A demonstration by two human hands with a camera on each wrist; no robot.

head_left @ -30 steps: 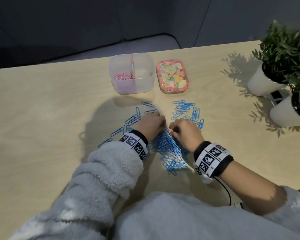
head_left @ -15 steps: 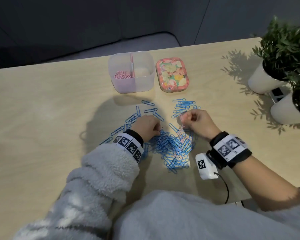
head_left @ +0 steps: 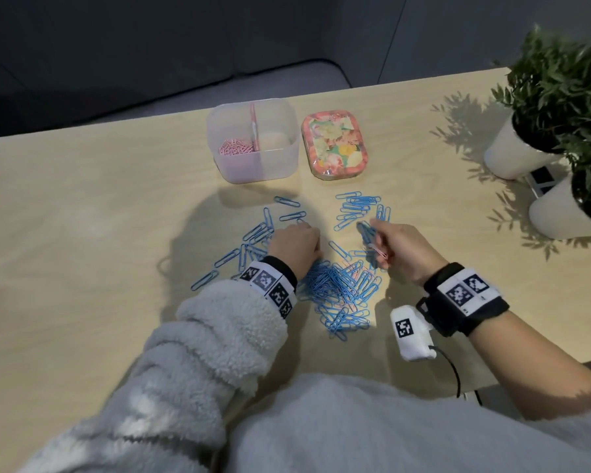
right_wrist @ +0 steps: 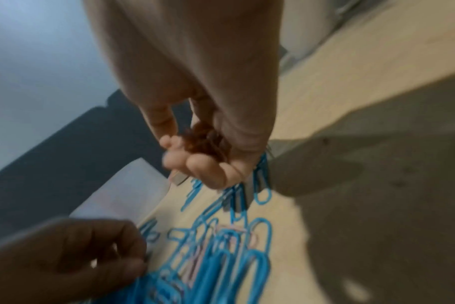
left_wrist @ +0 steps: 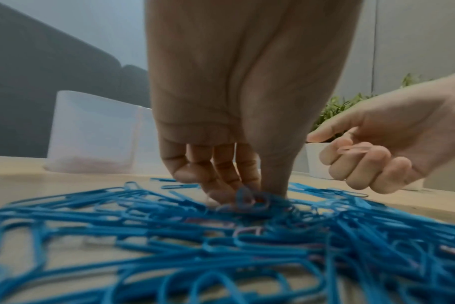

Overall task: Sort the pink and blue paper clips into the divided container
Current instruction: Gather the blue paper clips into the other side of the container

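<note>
A heap of blue paper clips (head_left: 342, 291) with a few pink ones mixed in lies mid-table, and more blue ones are scattered around it. My left hand (head_left: 297, 244) is down on the heap; its thumb and fingertips (left_wrist: 247, 193) pinch a clip there. My right hand (head_left: 389, 249) hovers just right of the heap, fingers curled round a small bunch of pink paper clips (right_wrist: 205, 142). The clear divided container (head_left: 280, 158) stands behind, with pink clips (head_left: 236, 148) in its left compartment; the right compartment looks bare.
A floral tin lid (head_left: 335, 145) lies right of the container. Two white plant pots (head_left: 516, 155) (head_left: 560, 213) stand at the right table edge. A second cluster of blue clips (head_left: 355, 206) lies in front of the tin. Bare wood stretches to the left.
My right hand has lifted off the heap and moved right and away from me, carrying pink clips. The left hand has stayed on the heap, shifting slightly.
</note>
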